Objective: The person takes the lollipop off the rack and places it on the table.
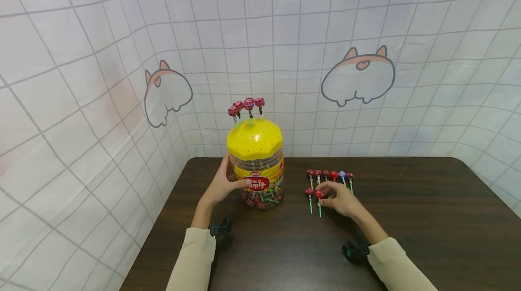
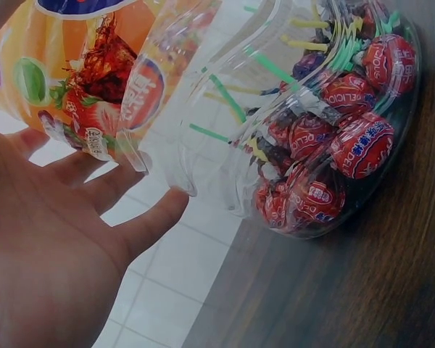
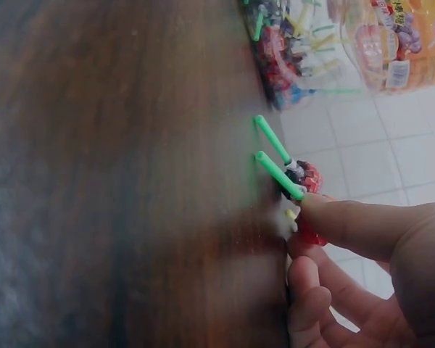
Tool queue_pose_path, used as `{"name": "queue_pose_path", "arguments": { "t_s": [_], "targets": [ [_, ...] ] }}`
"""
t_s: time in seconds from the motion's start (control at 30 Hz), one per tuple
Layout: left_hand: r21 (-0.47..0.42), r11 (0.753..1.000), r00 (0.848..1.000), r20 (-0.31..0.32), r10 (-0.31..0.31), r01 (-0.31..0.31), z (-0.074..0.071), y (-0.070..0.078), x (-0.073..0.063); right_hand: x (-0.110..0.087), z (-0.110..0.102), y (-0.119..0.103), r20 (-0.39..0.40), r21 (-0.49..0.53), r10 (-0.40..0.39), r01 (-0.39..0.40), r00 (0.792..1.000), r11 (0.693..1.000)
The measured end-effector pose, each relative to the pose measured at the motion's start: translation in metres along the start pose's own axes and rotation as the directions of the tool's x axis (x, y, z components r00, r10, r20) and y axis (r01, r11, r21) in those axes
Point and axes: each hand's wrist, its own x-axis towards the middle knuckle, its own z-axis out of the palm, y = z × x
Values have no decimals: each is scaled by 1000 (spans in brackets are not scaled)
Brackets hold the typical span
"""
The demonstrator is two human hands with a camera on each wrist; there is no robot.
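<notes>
A clear plastic candy jar [image 1: 262,164] with a yellow lid stands on the table, with several wrapped lollipops inside. More red lollipops [image 1: 248,104] stick up from holes in the lid. My left hand [image 1: 221,184] holds the jar's left side, its thumb across the front label and its fingers spread along the side [image 2: 58,232]. To the right of the jar, my right hand [image 1: 338,198] pinches a red lollipop [image 1: 319,194] near its head, the green stick [image 3: 279,174] pointing toward me. Another red lollipop [image 1: 310,192] lies just left of it.
Beyond the right hand lies a row of several lollipops, red ones and one blue-wrapped [image 1: 342,175]. The dark wooden table [image 1: 277,250] meets a white gridded curtain [image 1: 301,137] at the back and left. Each wrist wears a black band [image 1: 221,227].
</notes>
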Motion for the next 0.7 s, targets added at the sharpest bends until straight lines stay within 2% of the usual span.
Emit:
{"name": "queue_pose_path", "arguments": {
  "t_s": [0.33,0.7],
  "targets": [
    [9,1000,1000,1,0,0,-1,-3,-1,-2,3,-2,-36,-7,49,-50,998,999],
    [21,1000,1000,-9,-14,15,-1,0,-1,-4,-6,-3,20,51,69,-70,997,996]
  ]
}}
